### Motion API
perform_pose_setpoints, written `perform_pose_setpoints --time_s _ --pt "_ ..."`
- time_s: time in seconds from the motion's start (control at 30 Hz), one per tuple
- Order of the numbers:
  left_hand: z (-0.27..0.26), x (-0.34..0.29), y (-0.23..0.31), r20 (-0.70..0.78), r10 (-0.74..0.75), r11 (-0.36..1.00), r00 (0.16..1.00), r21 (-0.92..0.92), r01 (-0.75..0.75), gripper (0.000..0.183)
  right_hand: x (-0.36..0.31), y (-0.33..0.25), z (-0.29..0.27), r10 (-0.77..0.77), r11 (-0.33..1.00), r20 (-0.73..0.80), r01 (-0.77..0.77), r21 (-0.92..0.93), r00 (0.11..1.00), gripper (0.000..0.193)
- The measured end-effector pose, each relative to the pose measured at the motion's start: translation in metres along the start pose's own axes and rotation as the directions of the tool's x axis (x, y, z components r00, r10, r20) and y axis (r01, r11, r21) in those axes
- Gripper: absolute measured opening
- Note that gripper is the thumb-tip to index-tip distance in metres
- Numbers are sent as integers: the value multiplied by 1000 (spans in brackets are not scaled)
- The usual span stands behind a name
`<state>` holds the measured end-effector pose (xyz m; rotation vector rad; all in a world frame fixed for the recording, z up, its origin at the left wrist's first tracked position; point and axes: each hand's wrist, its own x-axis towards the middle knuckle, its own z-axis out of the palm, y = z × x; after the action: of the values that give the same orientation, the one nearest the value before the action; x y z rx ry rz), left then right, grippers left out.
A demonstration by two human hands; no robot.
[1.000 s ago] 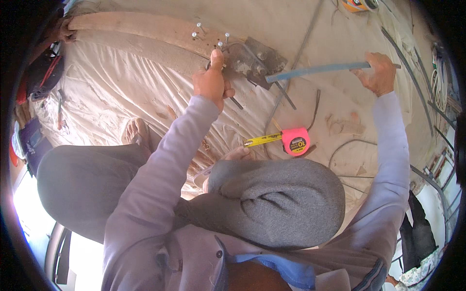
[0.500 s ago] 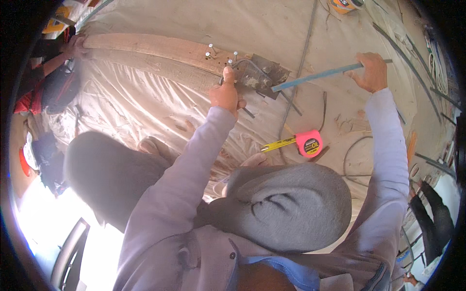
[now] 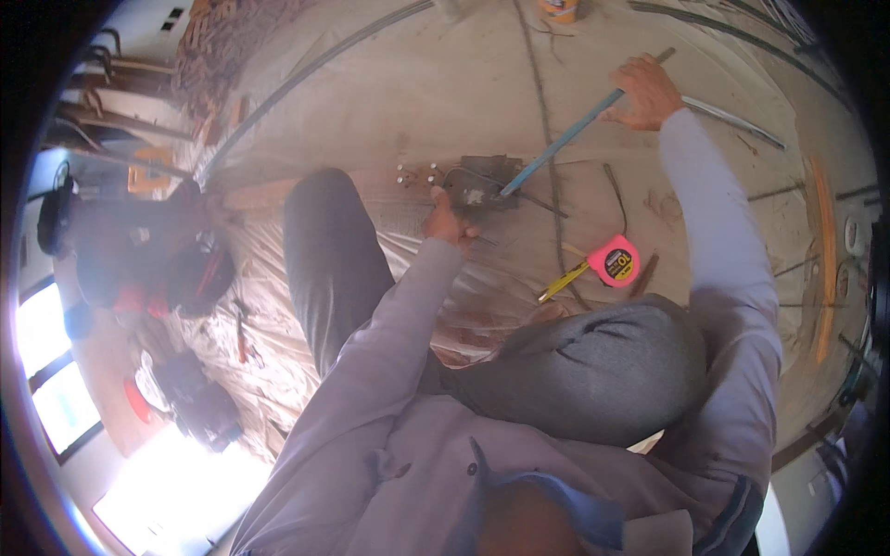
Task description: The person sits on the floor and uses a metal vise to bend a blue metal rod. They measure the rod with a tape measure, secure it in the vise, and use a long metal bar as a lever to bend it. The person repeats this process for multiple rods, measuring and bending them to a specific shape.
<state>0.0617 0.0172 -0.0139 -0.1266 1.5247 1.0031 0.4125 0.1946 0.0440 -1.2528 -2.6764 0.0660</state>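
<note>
My right hand [image 3: 644, 93] is wrapped round the upper part of a long blue-grey metal bar [image 3: 575, 132]. The bar slants down to the left, its lower end resting at a dark metal plate [image 3: 491, 167] on a wooden plank [image 3: 255, 196]. At the plank's edge, my left hand [image 3: 448, 221] is closed on a thin dark bent rod [image 3: 540, 204], thumb uppermost; part of the rod is hidden by the fingers. Several bolts or large nails [image 3: 432, 180] stand upright in the wood beside the thumb. To the right, a pink tape measure [image 3: 616, 262] lies with some yellow blade out.
Another person [image 3: 148, 255] crouches at the plank's left end. Loose rods [image 3: 320, 69] and an orange strip [image 3: 821, 259] lie on the sheet-covered floor. A yellow bucket [image 3: 559, 9] stands at the far edge; a brown pile [image 3: 227, 51] is at far left.
My right hand has swung the bar's upper end away and to the left, so the bar stands steeper. My left hand stays by the bolts. The view has shifted, showing more on the left.
</note>
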Motion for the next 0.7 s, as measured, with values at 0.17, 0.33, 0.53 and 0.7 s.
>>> perform_pose_setpoints --time_s 0.17,0.33,0.53,0.7 --pt "9 -11 5 -12 3 996 1000 91 -2 69 -2 2 -6 48 998 71 -45 -38 996 57" --pt "-4 1 -6 57 13 999 998 32 -14 64 -5 -2 -6 24 999 71 -21 -42 997 61" --pt "-1 -24 -5 5 59 998 998 38 -59 63 -1 -14 -4 -30 989 -7 30 142 1000 55" --pt "-19 -52 -23 160 -201 970 966 168 174 67 -1 -10 -5 -13 1000 39 13 -2 999 56"
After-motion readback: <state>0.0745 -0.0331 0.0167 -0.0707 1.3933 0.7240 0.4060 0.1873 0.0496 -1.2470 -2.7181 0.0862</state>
